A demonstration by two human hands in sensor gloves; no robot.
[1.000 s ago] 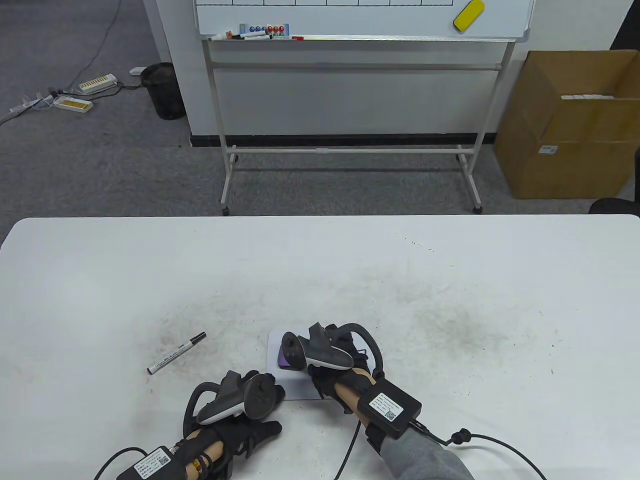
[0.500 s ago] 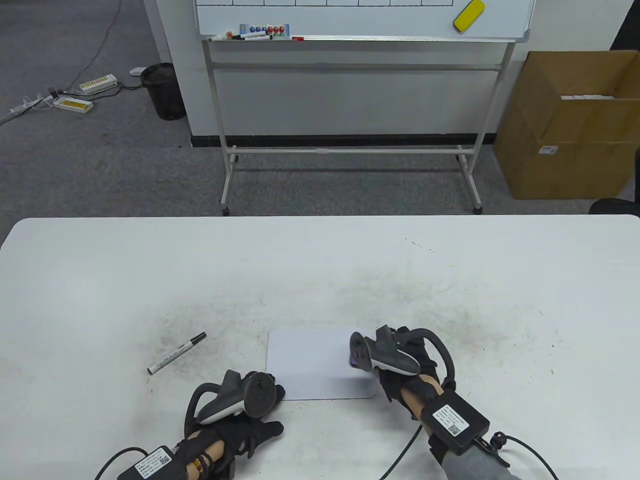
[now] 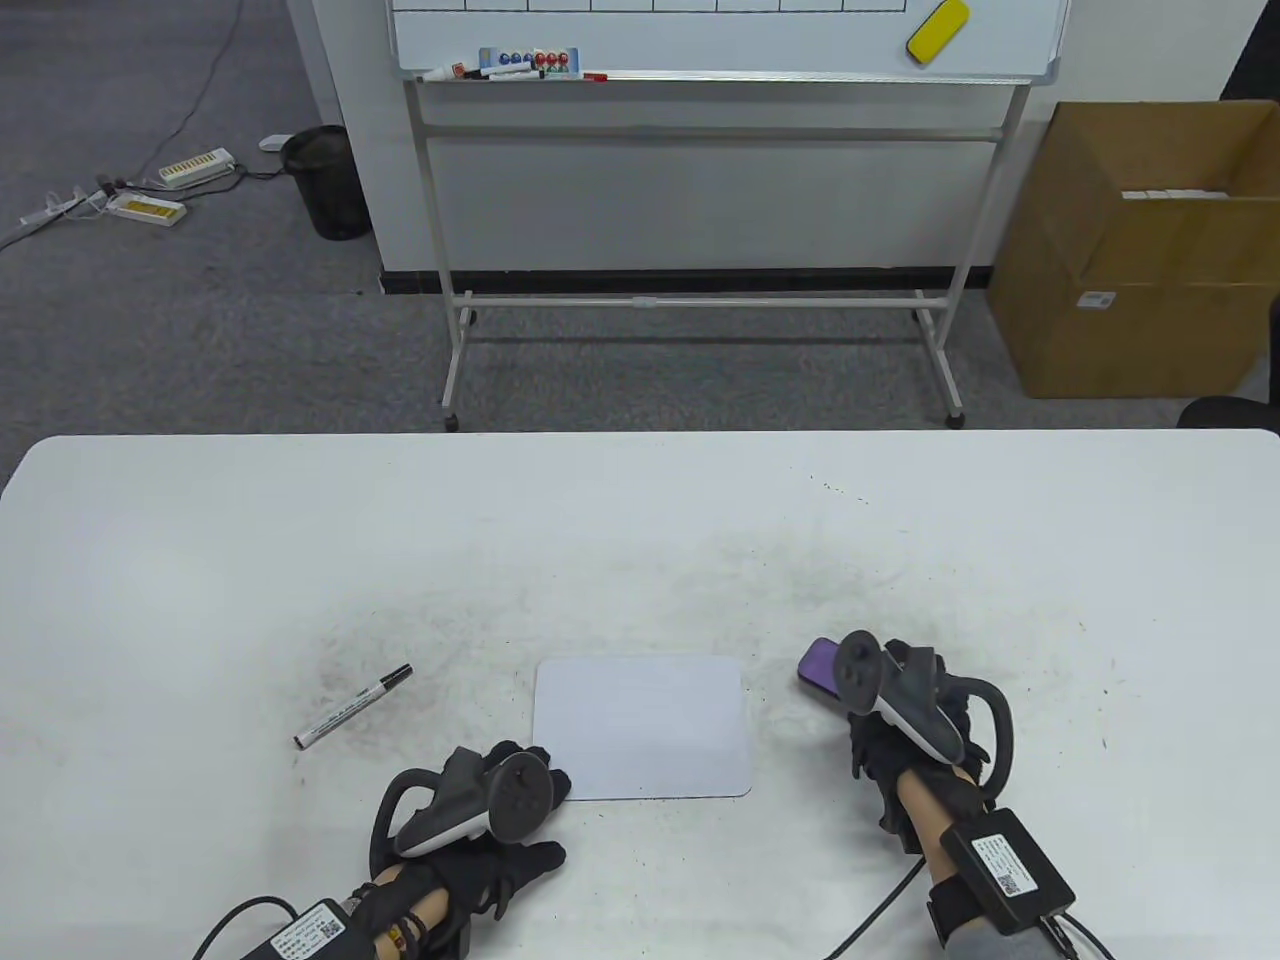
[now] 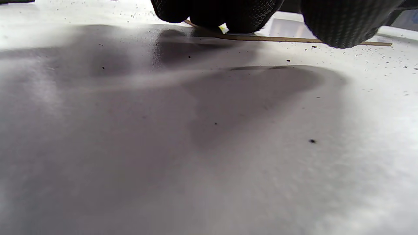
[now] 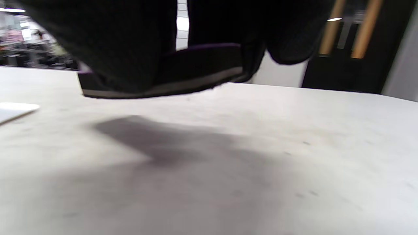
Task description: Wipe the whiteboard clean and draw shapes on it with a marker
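Observation:
A small blank whiteboard (image 3: pixel 640 725) lies flat near the table's front edge. My left hand (image 3: pixel 545 790) rests its fingertips (image 4: pixel 248 13) on the board's front left corner, whose edge (image 4: pixel 284 27) shows in the left wrist view. My right hand (image 3: pixel 850 700) is to the right of the board and grips a purple eraser (image 3: pixel 820 665). In the right wrist view the eraser (image 5: pixel 196 68) hangs a little above the table with its shadow under it, and the board's corner (image 5: pixel 13 109) is at the far left. A black-capped marker (image 3: pixel 353 707) lies left of the board.
The white table (image 3: pixel 640 520) has grey smudges (image 3: pixel 350 670) around the marker and in the middle. Behind it stand a large whiteboard on a stand (image 3: pixel 700 110) with a yellow eraser (image 3: pixel 937 30), a cardboard box (image 3: pixel 1130 250) and a black bin (image 3: pixel 325 180).
My right hand swept the eraser from the board's left part across to the right and off its edge, lifting it. The left hand stayed at the corner.

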